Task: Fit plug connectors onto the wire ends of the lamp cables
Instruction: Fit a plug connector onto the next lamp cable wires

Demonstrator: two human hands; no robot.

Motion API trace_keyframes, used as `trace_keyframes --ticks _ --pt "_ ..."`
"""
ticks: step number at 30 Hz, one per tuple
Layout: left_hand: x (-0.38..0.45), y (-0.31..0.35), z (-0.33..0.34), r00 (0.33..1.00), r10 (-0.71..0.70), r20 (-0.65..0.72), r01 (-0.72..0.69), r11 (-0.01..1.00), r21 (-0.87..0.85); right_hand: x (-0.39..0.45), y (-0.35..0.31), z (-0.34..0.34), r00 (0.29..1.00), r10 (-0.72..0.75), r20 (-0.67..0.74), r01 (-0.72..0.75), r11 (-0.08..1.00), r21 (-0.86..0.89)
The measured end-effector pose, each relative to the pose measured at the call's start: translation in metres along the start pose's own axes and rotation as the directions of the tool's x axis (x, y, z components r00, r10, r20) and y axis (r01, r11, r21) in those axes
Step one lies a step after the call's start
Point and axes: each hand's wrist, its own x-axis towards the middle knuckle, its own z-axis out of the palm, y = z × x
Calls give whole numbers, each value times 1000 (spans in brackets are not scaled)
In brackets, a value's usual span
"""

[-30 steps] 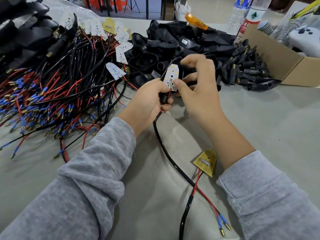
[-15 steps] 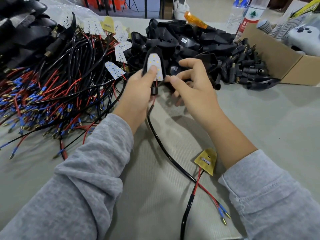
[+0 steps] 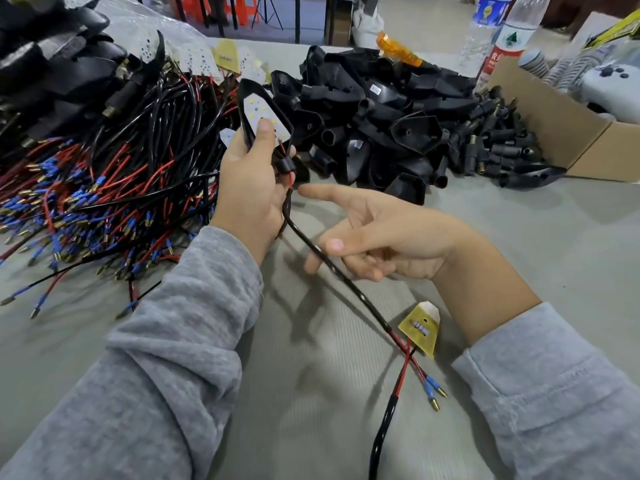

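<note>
My left hand (image 3: 251,188) grips a black lamp housing (image 3: 265,112) with a white LED board seated in it, the thumb pressing on the board. A black cable (image 3: 332,271) runs down from the housing across the table to red wire ends with blue-sleeved gold plug connectors (image 3: 433,389). My right hand (image 3: 381,233) hovers just right of the cable with the index finger stretched toward my left hand, the other fingers loosely curled, holding nothing. A second cable with a yellow LED board (image 3: 419,329) lies by my right forearm.
A heap of wired cables with blue connectors (image 3: 86,188) fills the left. Empty black housings (image 3: 388,126) are piled at the back centre, small black plugs (image 3: 495,136) beside a cardboard box (image 3: 568,133). Bottles (image 3: 502,39) stand behind. The grey table (image 3: 311,393) lies under my arms.
My left hand has kept the lamp housing raised and tilted it. My right hand has let go, dropped and moved away toward the cable.
</note>
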Motion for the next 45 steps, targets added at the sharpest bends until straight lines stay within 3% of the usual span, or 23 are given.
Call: trace_keyframes --ticks 3,5,10,13,18,21,24,29,33,35,38,40,43,45 --pt "4 -1 -5 1000 -10 6 10 1000 24 -3 1 -9 989 -146 -3 145 979 141" --pt "7 -1 -8 998 -49 -37 51 997 49 -2 1 -13 963 -260 -78 270 947 177" --pt "10 -3 -10 991 -62 -118 72 994 84 2 2 -18 850 -424 -313 526 711 466" --pt "8 -5 -9 993 -28 -112 40 994 104 1 4 -23 795 -482 -369 607 634 479" --pt "7 -5 -12 997 -73 -29 77 989 127 0 0 -29 762 -394 -513 627 646 435" --pt "8 -5 -13 994 -92 -55 99 986 137 -5 -2 -35 739 -280 -612 615 652 444" --pt "10 -7 -15 993 -108 -37 114 962 247 -5 -2 -40 606 -170 -777 595 746 301" --pt "6 -7 -13 993 -81 80 34 881 472 -8 -5 -50 229 -118 -966 595 803 43" --pt "-3 -10 -5 970 -89 227 -65 804 592 -16 -3 -68 -26 -42 -999 510 859 -50" --pt "-10 -11 -1 936 -164 312 -77 768 636 -20 -1 -74 -103 -31 -994 453 888 -75" --pt "-18 -12 4 865 -291 408 -79 724 685 -22 1 -77 -130 -58 -990 426 898 -109" --pt "-19 -11 5 838 -312 447 -144 664 734 -20 3 -78 -138 -103 -985 324 935 -143" --pt "-18 -9 3 797 -355 489 -169 646 744 -19 7 -82 -140 -213 -967 25 975 -219" --pt "-17 -9 3 783 -366 502 -176 644 744 -20 10 -84 -111 -283 -953 -190 947 -259"
